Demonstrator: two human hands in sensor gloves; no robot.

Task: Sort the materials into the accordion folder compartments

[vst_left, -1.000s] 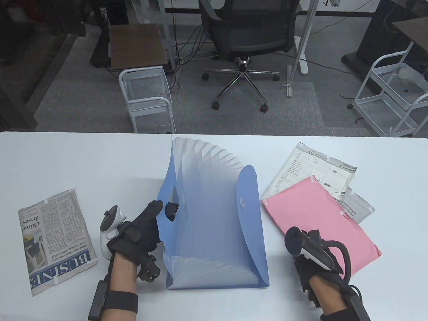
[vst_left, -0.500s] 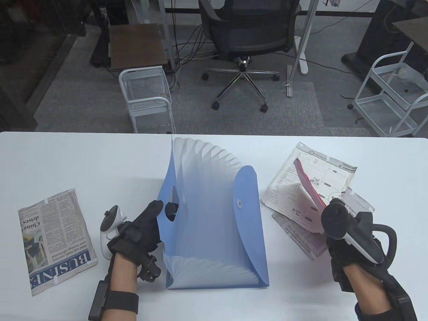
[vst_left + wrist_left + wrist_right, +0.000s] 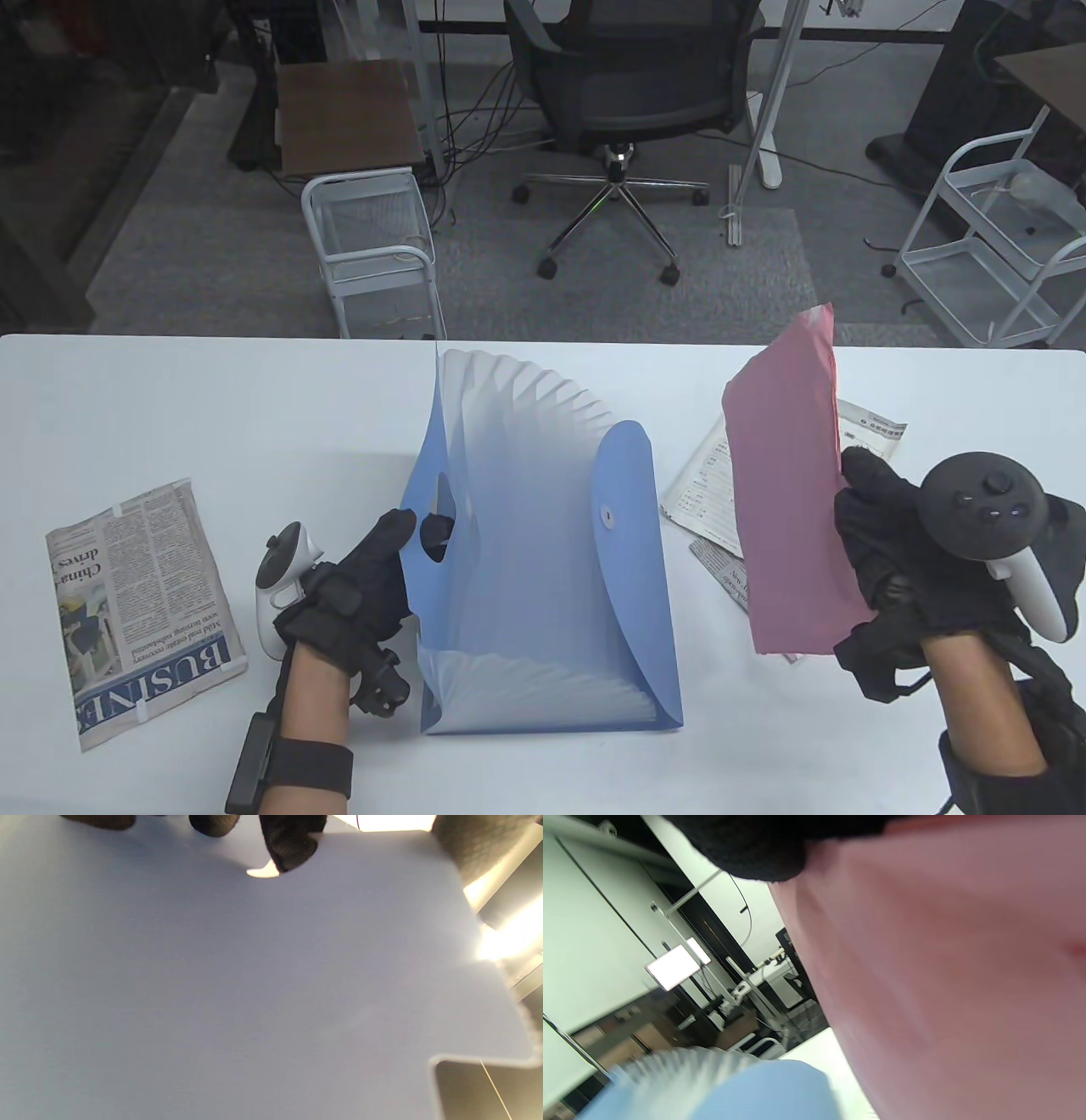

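A blue accordion folder (image 3: 543,560) stands fanned open in the middle of the table, its white pleats spread and its flap hanging down on the right. My left hand (image 3: 373,569) grips its left front panel at the cut-out, fingers through the hole; the panel fills the left wrist view (image 3: 254,984). My right hand (image 3: 891,543) holds a pink envelope (image 3: 789,501) upright above the table, right of the folder. The envelope fills the right wrist view (image 3: 946,984). A printed form (image 3: 708,484) and a newspaper piece (image 3: 721,577) lie under it.
A folded newspaper (image 3: 140,603) lies at the left of the white table (image 3: 212,407). Beyond the far edge stand an office chair (image 3: 628,102) and wire carts (image 3: 373,246).
My right hand has lifted the pink envelope off the paper pile and turned it upright, moving up and to the right. My left hand and the folder have not moved.
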